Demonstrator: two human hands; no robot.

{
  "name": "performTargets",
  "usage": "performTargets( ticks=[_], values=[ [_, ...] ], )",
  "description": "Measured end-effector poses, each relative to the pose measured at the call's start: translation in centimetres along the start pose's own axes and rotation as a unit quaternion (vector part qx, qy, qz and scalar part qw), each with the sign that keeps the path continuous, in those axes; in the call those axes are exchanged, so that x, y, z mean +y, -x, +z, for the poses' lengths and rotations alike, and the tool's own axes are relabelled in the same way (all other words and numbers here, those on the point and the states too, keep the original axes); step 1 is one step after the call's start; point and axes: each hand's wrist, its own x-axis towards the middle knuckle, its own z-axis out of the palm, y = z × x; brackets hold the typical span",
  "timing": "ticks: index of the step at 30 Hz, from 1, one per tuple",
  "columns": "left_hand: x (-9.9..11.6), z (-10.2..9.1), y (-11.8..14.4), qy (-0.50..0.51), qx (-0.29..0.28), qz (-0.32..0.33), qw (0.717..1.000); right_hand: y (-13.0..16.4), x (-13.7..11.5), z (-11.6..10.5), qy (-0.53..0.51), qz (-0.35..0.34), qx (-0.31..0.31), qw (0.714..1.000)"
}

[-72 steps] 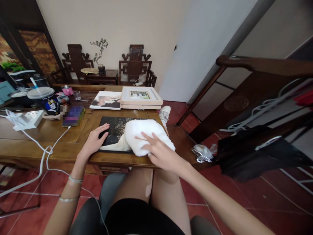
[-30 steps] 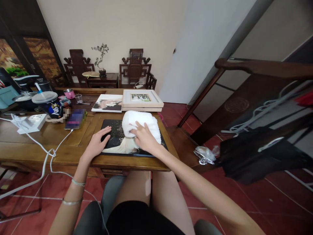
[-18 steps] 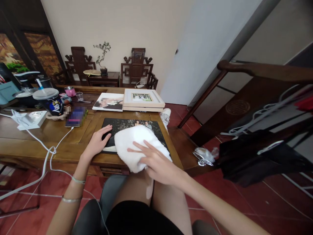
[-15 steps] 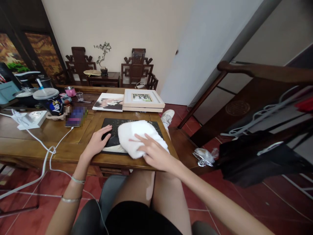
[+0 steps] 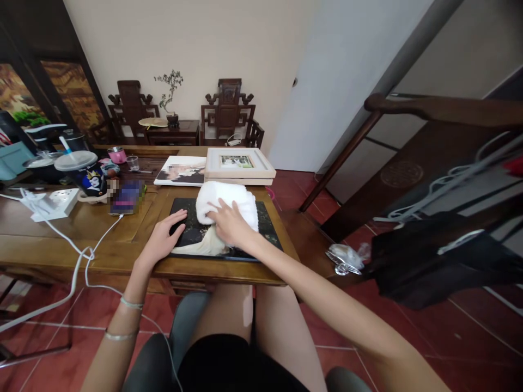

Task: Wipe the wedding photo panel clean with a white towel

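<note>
Cloth (image 5: 227, 200), white and bunched, lay on the far half of the dark photo panel (image 5: 267, 231), which sat flat on the table (image 5: 73, 239) near its front edge. The right hand (image 5: 229, 223) pressed down on the cloth, palm flat, fingers spread across it. The left hand (image 5: 161, 239) rested on the panel's left edge, fingers together and extended, holding it down. Just beyond the panel lay a print (image 5: 182, 170) and a framed photo (image 5: 237, 165) side by side. Left of them stood a lidded cup (image 5: 84, 171), with a phone (image 5: 126, 197) beside it.
</note>
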Motion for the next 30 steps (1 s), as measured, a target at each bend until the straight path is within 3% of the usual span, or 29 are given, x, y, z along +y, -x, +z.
performTargets(
  ticks=[6, 11, 16, 19, 24, 26, 30],
  values=[
    [0.0, 0.1, 0.0, 0.007, 0.005, 0.005, 1.000, 9.4, -3.3, -2.1, -0.076, -0.073, -0.063, 0.992],
    [0.0, 0.1, 0.0, 0.008, 0.003, 0.005, 1.000, 13.1, -0.6, -2.8, -0.102, -0.042, -0.064, 0.992],
    [-0.1, 0.1, 0.0, 0.007, 0.005, 0.004, 1.000, 11.5, 3.5, -1.7, -0.069, 0.034, -0.038, 0.996],
    [-0.1, 0.1, 0.0, 0.008, 0.006, 0.002, 1.000, 8.7, 4.0, -1.4, -0.048, 0.071, -0.033, 0.996],
    [0.3, -0.2, 0.0, 0.061, 0.002, -0.015, 0.998, 3.7, 0.7, -1.2, -0.011, 0.057, -0.035, 0.998],
    [0.4, -0.5, 0.0, 0.129, 0.014, -0.034, 0.991, 2.4, -1.5, -0.9, -0.022, 0.015, -0.033, 0.999],
    [0.5, -0.8, 0.0, 0.203, 0.101, -0.052, 0.973, 1.9, -5.2, -0.1, -0.055, -0.109, -0.029, 0.992]
  ],
)
